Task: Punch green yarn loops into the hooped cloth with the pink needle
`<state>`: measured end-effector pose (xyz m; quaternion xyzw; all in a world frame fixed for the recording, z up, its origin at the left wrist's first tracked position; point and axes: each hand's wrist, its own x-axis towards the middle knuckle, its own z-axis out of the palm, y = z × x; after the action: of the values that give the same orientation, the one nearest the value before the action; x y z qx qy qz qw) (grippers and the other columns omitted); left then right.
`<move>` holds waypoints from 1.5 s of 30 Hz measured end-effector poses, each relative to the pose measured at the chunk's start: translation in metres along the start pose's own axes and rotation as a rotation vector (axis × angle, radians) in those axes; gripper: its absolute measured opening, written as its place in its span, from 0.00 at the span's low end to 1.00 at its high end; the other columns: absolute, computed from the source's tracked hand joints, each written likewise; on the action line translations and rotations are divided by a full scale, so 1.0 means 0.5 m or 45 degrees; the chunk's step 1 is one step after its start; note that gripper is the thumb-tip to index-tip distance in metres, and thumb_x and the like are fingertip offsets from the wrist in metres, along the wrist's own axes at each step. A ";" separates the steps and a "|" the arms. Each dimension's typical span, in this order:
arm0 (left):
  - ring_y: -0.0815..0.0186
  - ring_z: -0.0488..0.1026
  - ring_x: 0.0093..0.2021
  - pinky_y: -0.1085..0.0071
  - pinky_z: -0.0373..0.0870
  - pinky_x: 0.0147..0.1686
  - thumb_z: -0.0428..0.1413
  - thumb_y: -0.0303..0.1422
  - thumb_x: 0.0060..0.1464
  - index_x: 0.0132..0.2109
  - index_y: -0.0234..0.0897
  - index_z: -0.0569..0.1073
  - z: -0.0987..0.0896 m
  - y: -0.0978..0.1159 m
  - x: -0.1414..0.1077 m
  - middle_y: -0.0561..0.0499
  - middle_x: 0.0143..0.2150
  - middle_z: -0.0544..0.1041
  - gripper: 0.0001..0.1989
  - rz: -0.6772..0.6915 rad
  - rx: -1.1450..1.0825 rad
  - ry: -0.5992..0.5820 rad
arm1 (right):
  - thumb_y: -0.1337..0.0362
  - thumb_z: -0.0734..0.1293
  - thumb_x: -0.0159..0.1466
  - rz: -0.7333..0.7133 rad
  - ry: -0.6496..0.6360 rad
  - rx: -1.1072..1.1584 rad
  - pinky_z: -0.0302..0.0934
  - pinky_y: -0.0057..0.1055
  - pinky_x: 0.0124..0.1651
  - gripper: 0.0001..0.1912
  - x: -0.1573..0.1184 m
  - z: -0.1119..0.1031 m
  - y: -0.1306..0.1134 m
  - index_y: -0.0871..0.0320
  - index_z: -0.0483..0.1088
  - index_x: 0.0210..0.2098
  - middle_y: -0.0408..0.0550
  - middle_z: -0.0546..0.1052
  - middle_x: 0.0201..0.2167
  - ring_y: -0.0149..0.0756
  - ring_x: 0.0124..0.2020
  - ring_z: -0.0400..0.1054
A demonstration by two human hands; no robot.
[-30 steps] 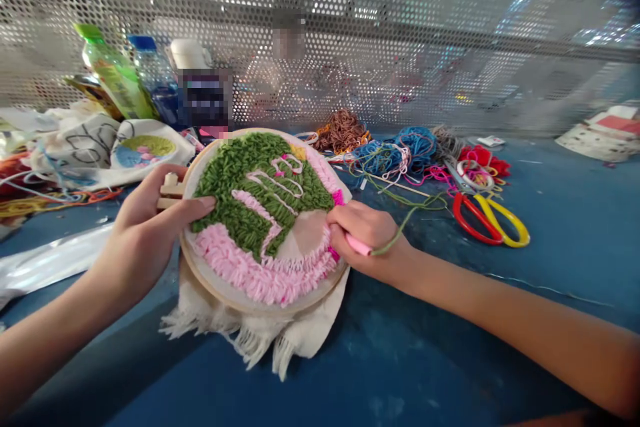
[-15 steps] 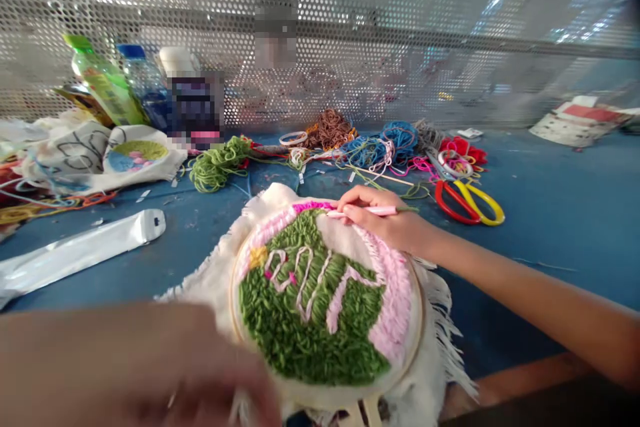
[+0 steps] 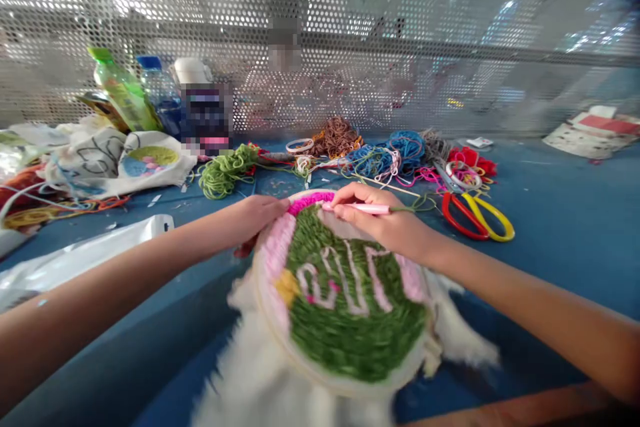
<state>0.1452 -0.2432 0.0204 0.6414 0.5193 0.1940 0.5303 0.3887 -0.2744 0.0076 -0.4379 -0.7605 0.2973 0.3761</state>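
Observation:
An embroidery hoop (image 3: pixel 270 310) stretches white cloth filled with dark green, pale pink, magenta and yellow yarn loops, with pale lines across the green. My left hand (image 3: pixel 257 219) grips the hoop's upper left rim, thumb side on top and the other fingers underneath, partly hidden. A slim pink punch needle (image 3: pixel 367 208) is pinched in my right hand (image 3: pixel 380 217), its tip at the top of the design beside the magenta band. Green yarn trails from the tool's back end. Frayed white cloth (image 3: pixel 260 373) hangs below the hoop, blurred.
Red-and-yellow-handled scissors (image 3: pixel 477 217) lie right of my right hand. Green yarn (image 3: pixel 227 170), brown yarn (image 3: pixel 336 137) and blue yarn (image 3: pixel 390 152) line the back, before a perforated metal screen (image 3: pixel 350 80). Bottles (image 3: pixel 125 93) and a white packet (image 3: pixel 100 250) are on the left.
My left hand has moved from the lower left foreground up to the hoop's upper left rim and taken hold. The hoop has turned and tilted. My right hand keeps the punch needle near the top.

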 end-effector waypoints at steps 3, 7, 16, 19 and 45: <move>0.70 0.62 0.10 0.77 0.56 0.08 0.50 0.52 0.58 0.33 0.38 0.72 0.013 -0.002 -0.042 0.49 0.20 0.79 0.21 -0.238 0.016 -0.545 | 0.59 0.64 0.66 0.153 0.002 0.313 0.61 0.29 0.37 0.09 0.006 0.008 0.004 0.57 0.71 0.36 0.44 0.77 0.32 0.34 0.34 0.70; 0.73 0.62 0.12 0.80 0.56 0.10 0.47 0.52 0.60 0.37 0.38 0.71 0.022 -0.018 -0.056 0.51 0.23 0.79 0.21 -0.220 0.152 -0.666 | 0.61 0.61 0.65 0.287 -0.003 0.577 0.62 0.30 0.39 0.11 0.010 0.025 0.017 0.58 0.70 0.29 0.44 0.76 0.26 0.34 0.32 0.71; 0.75 0.56 0.10 0.79 0.48 0.08 0.49 0.53 0.58 0.33 0.39 0.65 0.004 -0.025 0.050 0.55 0.20 0.72 0.21 -0.081 0.083 -0.396 | 0.62 0.61 0.62 0.336 -0.185 0.629 0.58 0.25 0.26 0.12 0.041 0.026 0.013 0.59 0.69 0.25 0.42 0.74 0.20 0.28 0.21 0.67; 0.75 0.53 0.12 0.80 0.46 0.09 0.52 0.50 0.57 0.38 0.39 0.67 0.032 -0.016 0.053 0.60 0.18 0.64 0.18 -0.017 -0.116 -0.280 | 0.56 0.59 0.66 0.282 -0.141 0.555 0.55 0.25 0.23 0.19 0.050 0.027 0.019 0.58 0.68 0.23 0.40 0.68 0.13 0.27 0.16 0.62; 0.59 0.72 0.30 0.70 0.66 0.24 0.57 0.46 0.52 0.36 0.41 0.72 0.027 -0.032 0.057 0.52 0.27 0.74 0.13 0.237 -0.048 -0.125 | 0.51 0.59 0.68 0.439 0.256 0.765 0.44 0.26 0.16 0.24 0.038 0.036 0.029 0.56 0.66 0.20 0.36 0.57 0.08 0.25 0.10 0.48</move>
<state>0.1597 -0.2265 -0.0073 0.6857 0.4271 0.2206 0.5466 0.3735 -0.2537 -0.0076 -0.4567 -0.5134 0.5220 0.5053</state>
